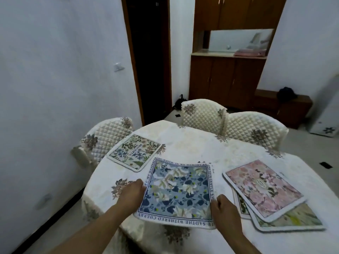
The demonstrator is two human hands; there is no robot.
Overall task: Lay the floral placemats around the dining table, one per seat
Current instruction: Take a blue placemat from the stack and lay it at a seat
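The left hand [132,191] grips the blue placemat [178,191] by its left edge, fingers hidden beneath. The right hand [222,208] pinches its right edge at the near side of the table [192,143]. A pink placemat [263,187] half hides two placemats [293,219] beneath.

Matt woven cloth placemat [178,191]; quilted fabric chair covers [201,116]; glossy wood cabinet [225,81]

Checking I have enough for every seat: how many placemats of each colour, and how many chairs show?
Blue placemat: 1
Pink placemat: 1
Cream-and-green placemat: 1
Greenish placemats under the pink one: 2
Quilted chairs: 3
Total: 5 placemats, 3 chairs
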